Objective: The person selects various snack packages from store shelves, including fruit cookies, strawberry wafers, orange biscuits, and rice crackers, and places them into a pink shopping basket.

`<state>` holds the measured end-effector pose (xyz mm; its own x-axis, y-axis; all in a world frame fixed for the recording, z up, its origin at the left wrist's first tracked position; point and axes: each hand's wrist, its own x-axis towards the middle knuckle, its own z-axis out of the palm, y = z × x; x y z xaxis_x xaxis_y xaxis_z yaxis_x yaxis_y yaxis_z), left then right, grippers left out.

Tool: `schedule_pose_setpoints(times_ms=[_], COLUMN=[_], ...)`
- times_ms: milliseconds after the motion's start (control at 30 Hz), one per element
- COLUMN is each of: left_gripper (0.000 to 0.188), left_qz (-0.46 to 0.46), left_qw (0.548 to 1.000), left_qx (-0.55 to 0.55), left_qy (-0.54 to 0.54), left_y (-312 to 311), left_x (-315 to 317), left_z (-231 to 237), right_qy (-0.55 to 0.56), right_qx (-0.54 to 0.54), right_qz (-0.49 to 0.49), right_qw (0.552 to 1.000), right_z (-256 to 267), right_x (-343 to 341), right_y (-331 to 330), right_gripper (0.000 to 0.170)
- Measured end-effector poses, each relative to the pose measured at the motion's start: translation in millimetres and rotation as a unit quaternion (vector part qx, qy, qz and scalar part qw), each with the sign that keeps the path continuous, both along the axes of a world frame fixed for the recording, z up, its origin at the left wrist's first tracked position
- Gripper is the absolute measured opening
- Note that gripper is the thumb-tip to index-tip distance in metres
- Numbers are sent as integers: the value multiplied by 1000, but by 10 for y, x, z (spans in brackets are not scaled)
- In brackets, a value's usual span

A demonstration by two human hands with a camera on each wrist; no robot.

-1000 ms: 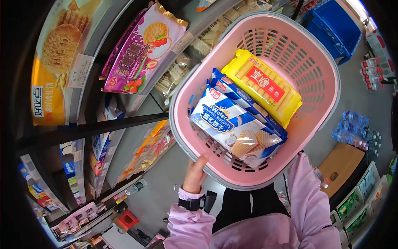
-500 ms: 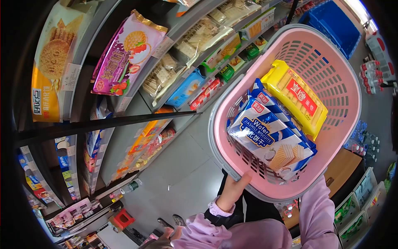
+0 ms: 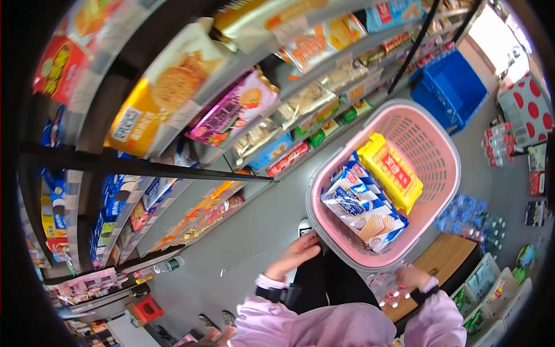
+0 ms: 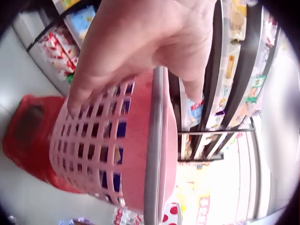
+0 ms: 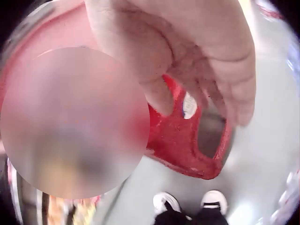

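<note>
A pink basket (image 3: 317,196) with a grey rim holds a yellow biscuit pack (image 3: 393,173) and blue-and-white wafer packs (image 3: 358,209). In the head view my left hand (image 3: 297,254) is beside the rim's lower left; the left wrist view shows that hand (image 4: 145,42) spread over the rim of the basket (image 4: 140,168), contact unclear. My right hand (image 3: 413,277) is just below the basket's lower right edge. Its fingers hang loosely bent with nothing in them in the right wrist view (image 5: 187,51). A red stool-like object (image 4: 35,150) shows beneath the basket, also below my right hand (image 5: 178,145).
Snack shelves (image 3: 231,168) line the left and top, crossed by a black bar (image 3: 144,168). Behind the basket is a blue crate (image 3: 451,87). To the right are bottle packs (image 3: 462,217), a cardboard box (image 3: 445,254) and grey bins (image 3: 483,277). My feet (image 5: 214,201) are on the floor.
The basket has moved away from my body and looks smaller. My left hand has come off its grip on the rim; my right hand has come into view from behind the basket.
</note>
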<state>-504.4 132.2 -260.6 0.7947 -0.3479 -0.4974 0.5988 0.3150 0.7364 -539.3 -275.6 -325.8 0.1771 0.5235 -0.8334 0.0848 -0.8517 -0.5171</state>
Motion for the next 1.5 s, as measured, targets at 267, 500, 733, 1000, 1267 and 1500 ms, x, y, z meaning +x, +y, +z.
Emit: schedule_pose_setpoints(times_ms=[267,500,733,1000,1267,1500], left_gripper=[48,39,39,30,42,35], left_qz=[267,226,230,324,413,469], left_qw=[953,762,889,876,830,857], left_qx=[136,588,396,333,357,184], left_qy=[-44,-150,-34,-129,-119,-111], left_y=[1342,1859,2126,1993,1286,390], left_x=[963,1838,2010,1973,1625,849], left_z=[131,-890,-1305,-1085,-766,-292], right_qy=[-251,-390,-326,-499,-268,-324], right_qx=[234,136,282,305,197,182], right_qz=[-21,38,-50,-77,-119,-21], right_qw=[939,910,901,807,936,928], right_z=[2253,384,-8,-206,642,1579], right_x=[1843,3188,3579,3735,3337,2671], right_y=[2399,4254,4629,4505,3881,3323], right_gripper=[29,46,33,22,46,48])
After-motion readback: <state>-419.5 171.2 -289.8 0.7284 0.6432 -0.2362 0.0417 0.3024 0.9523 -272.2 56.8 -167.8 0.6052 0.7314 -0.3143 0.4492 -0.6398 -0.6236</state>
